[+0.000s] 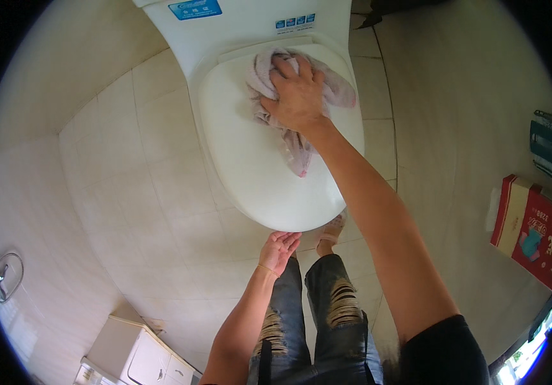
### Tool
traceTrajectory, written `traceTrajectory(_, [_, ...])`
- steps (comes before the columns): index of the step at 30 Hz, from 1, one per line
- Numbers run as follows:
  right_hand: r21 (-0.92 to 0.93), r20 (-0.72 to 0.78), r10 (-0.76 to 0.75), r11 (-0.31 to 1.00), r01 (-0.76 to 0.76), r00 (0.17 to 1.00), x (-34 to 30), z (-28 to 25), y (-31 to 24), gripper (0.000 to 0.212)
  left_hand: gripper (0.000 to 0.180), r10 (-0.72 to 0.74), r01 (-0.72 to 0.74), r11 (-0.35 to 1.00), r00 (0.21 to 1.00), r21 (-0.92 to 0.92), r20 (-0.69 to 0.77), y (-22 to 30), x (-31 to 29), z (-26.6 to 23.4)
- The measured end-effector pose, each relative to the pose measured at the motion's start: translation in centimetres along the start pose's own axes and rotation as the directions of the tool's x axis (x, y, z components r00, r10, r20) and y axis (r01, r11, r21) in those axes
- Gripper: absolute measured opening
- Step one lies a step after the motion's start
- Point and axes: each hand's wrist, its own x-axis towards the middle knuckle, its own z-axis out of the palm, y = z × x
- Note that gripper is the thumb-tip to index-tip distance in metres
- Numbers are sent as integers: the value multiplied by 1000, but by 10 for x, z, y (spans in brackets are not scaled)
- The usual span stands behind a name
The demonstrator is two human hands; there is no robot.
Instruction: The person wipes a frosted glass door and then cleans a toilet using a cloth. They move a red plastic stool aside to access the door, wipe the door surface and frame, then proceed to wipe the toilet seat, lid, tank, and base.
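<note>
The white toilet lid [244, 160] is down, seen from above. Toward its back right, my right hand [298, 96] presses a crumpled, pale pinkish-grey cloth [297, 151] onto it, fingers spread and bent into the folds. One corner of the cloth trails toward the lid's front, another toward its right edge. Just below the lid's front rim is my left hand [279, 251], palm up, with nothing visible in it. Its fingers are loosely extended, their tips at the rim; I cannot tell whether they touch it.
Behind the lid stands the toilet tank [244, 22], bearing blue stickers. A red box [532, 231] and a dark green item [546, 144] are at the far right. A white cabinet [151, 359] stands at lower left, near a metal wall fixture [0, 279]. Pale tiles [173, 173] cover the floor.
</note>
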Motion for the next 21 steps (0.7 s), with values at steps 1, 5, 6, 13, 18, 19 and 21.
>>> traceTrajectory(1, [12, 9, 9, 1000, -9, 1000, 4, -1, 0, 45, 39, 7, -7, 1000, 1000, -4, -2, 0, 1, 1])
traceTrajectory(5, [103, -93, 87, 992, -77, 992, -53, -11, 48, 44, 42, 22, -22, 1000, 999, -11, -37, 0, -8, 2])
traceTrajectory(6, [200, -197, 182, 969, -143, 963, -75, -13, 69, 45, 43, 19, -19, 1000, 999, -3, -37, -1, -9, 9])
traceTrajectory(13, [148, 85, 129, 979, -140, 988, -234, -45, -8, 46, 44, 167, -166, 986, 984, -15, 62, -16, -20, 1])
traceTrajectory(18, [346, 261, -341, 906, 242, 903, -284, -84, -54, 39, 27, 218, -218, 976, 976, 18, 8, -17, -43, 7])
traceTrajectory(19, [431, 294, -356, 878, 210, 887, -284, -98, -54, 39, 25, 210, -209, 978, 978, 25, -17, -18, -52, 11])
traceTrajectory(21, [510, 246, -317, 846, 156, 916, -263, -128, -52, 34, 19, 247, -247, 966, 969, 69, 5, -11, -71, 28])
